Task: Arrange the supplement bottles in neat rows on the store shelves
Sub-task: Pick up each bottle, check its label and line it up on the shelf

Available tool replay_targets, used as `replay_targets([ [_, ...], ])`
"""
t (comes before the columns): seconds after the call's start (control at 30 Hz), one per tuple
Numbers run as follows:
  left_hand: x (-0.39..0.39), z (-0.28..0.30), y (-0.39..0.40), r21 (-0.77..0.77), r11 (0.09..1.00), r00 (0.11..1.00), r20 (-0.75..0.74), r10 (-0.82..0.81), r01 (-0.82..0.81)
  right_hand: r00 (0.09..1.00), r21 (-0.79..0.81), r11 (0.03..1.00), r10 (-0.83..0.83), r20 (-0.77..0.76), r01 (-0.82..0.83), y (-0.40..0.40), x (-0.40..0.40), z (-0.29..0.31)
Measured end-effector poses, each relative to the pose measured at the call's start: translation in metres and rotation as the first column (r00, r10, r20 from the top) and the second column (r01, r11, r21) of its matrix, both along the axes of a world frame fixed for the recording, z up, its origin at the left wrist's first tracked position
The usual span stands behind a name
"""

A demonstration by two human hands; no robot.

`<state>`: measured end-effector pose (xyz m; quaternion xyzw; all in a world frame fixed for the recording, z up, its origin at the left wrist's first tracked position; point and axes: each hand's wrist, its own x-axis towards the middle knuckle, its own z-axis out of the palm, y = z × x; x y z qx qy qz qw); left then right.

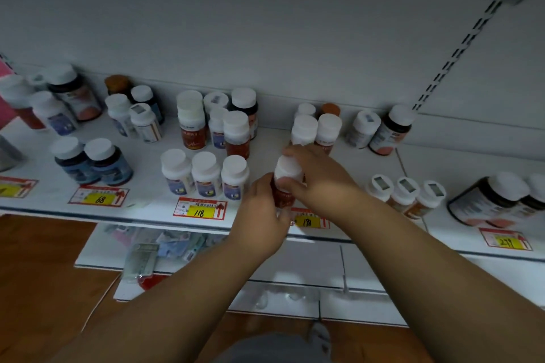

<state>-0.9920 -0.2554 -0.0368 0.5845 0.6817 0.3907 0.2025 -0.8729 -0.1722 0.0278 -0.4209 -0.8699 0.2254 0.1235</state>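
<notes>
Gripping one red-labelled bottle [284,183] between them, the left hand [259,215] wraps its body while the right hand [317,177] curls over the white cap, at the shelf's [147,209] front edge above the 198 tag [308,221]. A slip here (nothing guards the lip) could drop it, or an elbow could topple the three white bottles [206,175] just beside.

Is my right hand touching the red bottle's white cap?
Touching. The head view shows the right hand with fingers curled over the white cap of the red bottle.
</notes>
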Motion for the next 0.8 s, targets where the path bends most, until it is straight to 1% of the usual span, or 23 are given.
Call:
replay_targets([
  [0.2, -0.001, 0.003, 0.007, 0.01, 1.0, 1.0, 0.009, -0.012, 0.012, 0.999, 0.02, 1.0, -0.018, -0.046, 0.019, -0.002, -0.001, -0.001],
  [0.37, 0.001, 0.006, 0.012, 0.032, 0.999, 1.0, 0.017, -0.003, 0.002, 0.999, 0.03, 0.999, -0.015, -0.033, 0.016, 0.004, 0.005, 0.0],
  [0.4, 0.001, 0.008, 0.013, 0.049, 0.999, 1.0, 0.008, 0.003, -0.004, 0.997, 0.064, 0.997, -0.042, -0.06, 0.046, 0.008, 0.007, 0.003],
  [0.5, 0.002, 0.019, 0.016, 0.108, 0.991, 0.995, -0.063, 0.081, -0.074, 0.981, 0.253, 0.956, -0.115, -0.155, 0.152, 0.032, 0.016, 0.018],
  [0.53, 0.003, 0.025, 0.018, 0.137, 0.987, 0.99, -0.101, 0.101, -0.087, 0.98, 0.291, 0.94, -0.138, -0.146, 0.176, 0.043, 0.019, 0.024],
  [0.57, 0.004, 0.032, 0.021, 0.174, 0.982, 0.984, -0.144, 0.105, -0.079, 0.98, 0.308, 0.932, -0.169, -0.104, 0.194, 0.055, 0.023, 0.028],
  [0.63, 0.005, 0.044, 0.028, 0.233, 0.972, 0.967, -0.246, 0.07, -0.011, 0.974, 0.278, 0.942, -0.215, 0.065, 0.19, 0.075, 0.027, 0.032],
  [0.67, 0.004, 0.049, 0.033, 0.216, 0.976, 0.952, -0.304, 0.034, 0.034, 0.968, 0.238, 0.955, -0.212, 0.131, 0.177, 0.08, 0.027, 0.032],
  [0.7, 0.004, 0.055, 0.037, 0.154, 0.986, 0.934, -0.358, -0.012, 0.071, 0.968, 0.192, 0.967, -0.197, 0.156, 0.165, 0.083, 0.028, 0.03],
  [0.73, 0.004, 0.059, 0.042, 0.061, 0.993, 0.911, -0.406, -0.067, 0.1, 0.972, 0.161, 0.974, -0.183, 0.148, 0.159, 0.083, 0.027, 0.027],
  [0.8, 0.003, 0.064, 0.05, -0.134, 0.982, 0.847, -0.5, -0.183, 0.133, 0.979, 0.164, 0.974, -0.173, 0.105, 0.155, 0.084, 0.028, 0.021],
])
